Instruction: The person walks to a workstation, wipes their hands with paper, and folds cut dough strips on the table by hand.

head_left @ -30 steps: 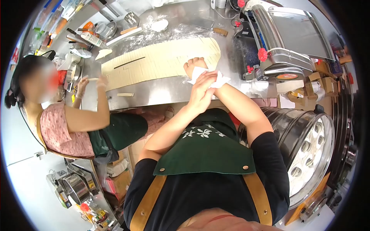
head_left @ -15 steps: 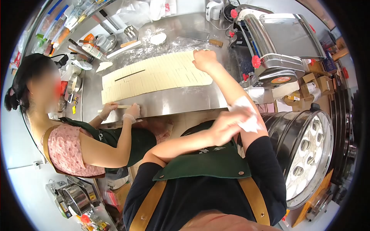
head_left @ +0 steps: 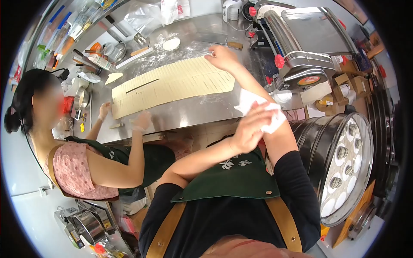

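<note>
The person's left hand (head_left: 251,132) presses a white tissue (head_left: 250,98) against the right forearm (head_left: 280,135), its fingers slightly parted over the paper. Beyond it, the right hand (head_left: 223,58) hangs with fingers loosely curled at the far corner of the sliced dough sheet (head_left: 176,84); whether they touch or pinch it, one cannot tell. The sheet stretches leftward from that hand across the metal table (head_left: 180,115), a dark strip (head_left: 142,86) lying on it. A wooden-handled blade (head_left: 234,44) rests just past the right hand, a roller machine (head_left: 305,71) to its right
</note>
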{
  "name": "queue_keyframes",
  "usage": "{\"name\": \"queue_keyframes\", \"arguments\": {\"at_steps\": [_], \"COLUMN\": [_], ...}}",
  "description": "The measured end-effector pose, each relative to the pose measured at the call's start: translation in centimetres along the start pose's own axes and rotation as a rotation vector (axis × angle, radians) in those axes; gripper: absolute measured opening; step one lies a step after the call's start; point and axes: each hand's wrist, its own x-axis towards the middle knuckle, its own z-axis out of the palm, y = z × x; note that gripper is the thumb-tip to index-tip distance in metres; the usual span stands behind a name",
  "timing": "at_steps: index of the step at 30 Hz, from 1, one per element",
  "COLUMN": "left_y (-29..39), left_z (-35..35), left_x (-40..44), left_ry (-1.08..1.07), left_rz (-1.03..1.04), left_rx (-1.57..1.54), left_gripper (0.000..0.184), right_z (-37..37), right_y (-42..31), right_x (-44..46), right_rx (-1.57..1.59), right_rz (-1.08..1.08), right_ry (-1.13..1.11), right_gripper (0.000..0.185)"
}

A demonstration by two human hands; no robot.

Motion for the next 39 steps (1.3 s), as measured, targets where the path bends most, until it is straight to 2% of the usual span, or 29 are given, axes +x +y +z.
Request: {"name": "queue_keyframes", "arguments": {"at_steps": [2, 3, 5, 6, 8, 10, 12, 14, 17, 20, 22, 26, 27, 31, 34, 37, 38, 39], "left_y": [1.3, 2.0, 2.4, 2.3, 0.3, 1.2, 1.7, 1.6, 0.4, -0.4, -1.3, -2.0, -2.0, -2.0, -1.0, 1.9, 3.4, 3.5], "left_z": [0.7, 1.0, -1.3, -3.0, -6.6, -10.8, -12.5, -13.1, -11.6, -9.7, -9.1, -8.0, -7.7, -8.9, -12.3, -14.4, -14.7, -14.4], "left_x": [-0.9, -1.3, -1.1, -0.9, -1.7, 1.2, 1.3, 0.9, -0.4, -2.5, -4.5, -9.8, -11.1, -15.2, -20.0, -23.3, -22.0, -23.0], "left_ry": [-0.161, -0.215, -0.237, -0.246, 0.264, 0.478, 0.597, 0.650, 0.599, 0.540, 0.567, 0.554, 0.655, 0.734, 0.437, -0.065, -0.334, -0.351], "left_rz": [0.037, -0.008, -0.186, -0.277, -0.575, -0.489, -0.489, -0.504, -0.560, -0.636, -0.697, -0.929, -0.896, -0.990, -1.066, -1.276, -1.296, -1.262], "left_rx": [-0.156, -0.236, -0.359, -0.421, -0.902, -0.969, -1.011, -1.012, -1.036, -1.149, -1.147, -1.020, -1.094, -0.912, -0.684, -0.182, 0.005, -0.050], "left_gripper": [0.022, 0.037, 0.026, 0.028, 0.039, 0.052, 0.057, 0.059, 0.057, 0.060, 0.065, 0.057, 0.049, 0.048, 0.043, 0.027, 0.029, 0.028], "right_z": [-0.3, -0.6, -1.2, -1.1, -0.6, 0.3, 0.8, 0.9, 0.9, 4.1, 5.6, 7.8, 8.7, 9.4, 9.0, 9.3, 9.3, 9.5], "right_y": [0.3, 0.4, 0.7, 1.3, 2.5, 2.6, 1.1, -0.6, -3.1, -2.7, -1.3, 1.6, 2.6, 3.7, 4.6, 7.1, 7.7, 8.2], "right_x": [-0.2, -0.1, -0.6, -1.1, -2.4, -5.3, -9.3, -13.1, -16.3, -17.5, -18.3, -20.8, -21.3, -22.5, -22.2, -21.5, -21.2, -20.9], "right_rx": [0.056, 0.087, 0.149, 0.210, 0.340, 0.482, 0.541, 0.479, 0.354, 0.370, 0.460, 0.642, 0.643, 0.838, 0.919, 1.014, 1.033, 1.009], "right_rz": [0.023, 0.027, 0.033, 0.020, -0.015, -0.087, -0.173, -0.438, -0.677, -0.593, -0.537, -0.395, -0.400, -0.325, -0.094, 0.094, 0.167, 0.215], "right_ry": [0.017, 0.026, 0.052, 0.077, 0.127, 0.326, 0.511, 0.610, 0.460, 0.129, 0.027, -0.264, -0.319, -0.545, -0.569, -0.417, -0.385, -0.385], "right_gripper": [0.046, 0.047, 0.048, 0.046, 0.042, 0.036, 0.035, 0.049, 0.062, 0.069, 0.064, 0.052, 0.049, 0.034, 0.028, 0.026, 0.027, 0.028]}}
